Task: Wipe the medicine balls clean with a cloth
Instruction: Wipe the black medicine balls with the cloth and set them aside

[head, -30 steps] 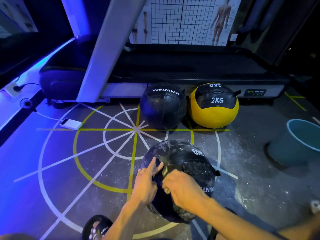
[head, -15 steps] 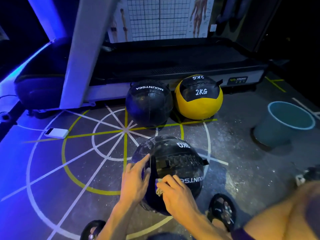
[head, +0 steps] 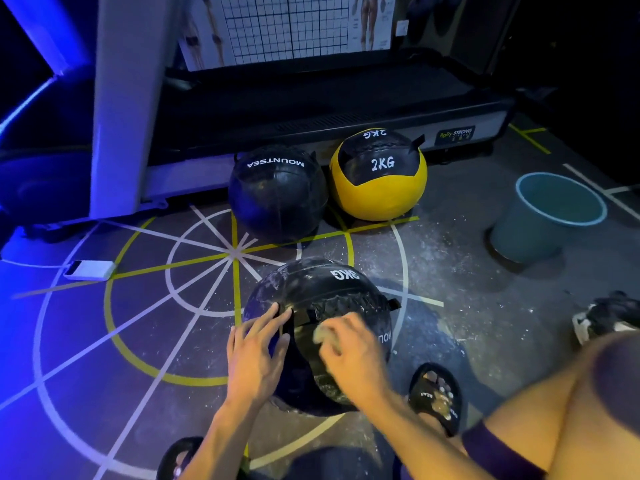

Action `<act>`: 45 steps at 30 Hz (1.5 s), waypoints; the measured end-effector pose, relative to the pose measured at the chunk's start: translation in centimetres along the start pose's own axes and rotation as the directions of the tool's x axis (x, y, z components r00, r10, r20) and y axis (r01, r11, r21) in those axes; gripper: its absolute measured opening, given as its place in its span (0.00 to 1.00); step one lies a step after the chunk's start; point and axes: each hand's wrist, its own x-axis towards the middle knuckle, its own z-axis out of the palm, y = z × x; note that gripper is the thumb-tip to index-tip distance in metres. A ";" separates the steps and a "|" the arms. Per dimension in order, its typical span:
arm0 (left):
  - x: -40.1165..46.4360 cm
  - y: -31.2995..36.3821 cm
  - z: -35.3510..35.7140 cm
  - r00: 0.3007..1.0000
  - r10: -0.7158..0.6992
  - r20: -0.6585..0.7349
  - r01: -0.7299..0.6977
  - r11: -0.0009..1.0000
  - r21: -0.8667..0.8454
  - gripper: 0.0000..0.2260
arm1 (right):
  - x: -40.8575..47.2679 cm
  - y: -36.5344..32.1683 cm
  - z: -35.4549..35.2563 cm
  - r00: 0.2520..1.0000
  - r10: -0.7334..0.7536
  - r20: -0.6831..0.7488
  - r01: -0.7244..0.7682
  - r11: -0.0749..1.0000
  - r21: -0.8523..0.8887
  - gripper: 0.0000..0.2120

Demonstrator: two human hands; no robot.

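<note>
Three medicine balls on the floor; only the near black ball [head: 322,306] marked 3KG is being worked on. It sits right in front of the person, on the painted floor markings [head: 194,271]. Left hand [head: 258,355] rests flat on the ball's left side, fingers straight and spread, steadying it. Right hand [head: 349,351] presses a small pale cloth [head: 323,336] against the ball's top face, fingers curled round it; blurred, so exact pinch unclear. White dust shows on this ball's upper left and lower front, so it looks only partly wiped. Plain black ball [head: 277,195] and yellow 2KG ball [head: 379,178] sit touching each other further back, against the treadmill base [head: 329,119]; judging by position, both not yet handled. Most of the task seems left.

Around: teal bucket [head: 550,216] to the right, well apart; white power bank [head: 90,270] on the left; sandalled foot [head: 436,396] just beside the near ball. Nothing blocks the wiping.
</note>
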 end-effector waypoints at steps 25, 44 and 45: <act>-2.1 -1.8 -1.6 0.978 -0.207 -0.020 0.207 0.978 0.003 0.20 | 1.6 4.0 -3.1 0.942 0.334 -0.038 -0.334 0.943 0.011 0.04; -2.3 -1.9 -1.5 0.983 -0.185 -0.018 0.185 0.983 -0.011 0.21 | 2.5 1.3 -4.0 0.980 -0.014 0.197 0.032 0.996 -0.085 0.08; -2.3 -1.9 -1.4 0.984 -0.177 -0.018 0.177 0.984 -0.011 0.20 | 2.4 1.4 -4.2 0.975 0.012 0.224 0.016 0.993 -0.120 0.07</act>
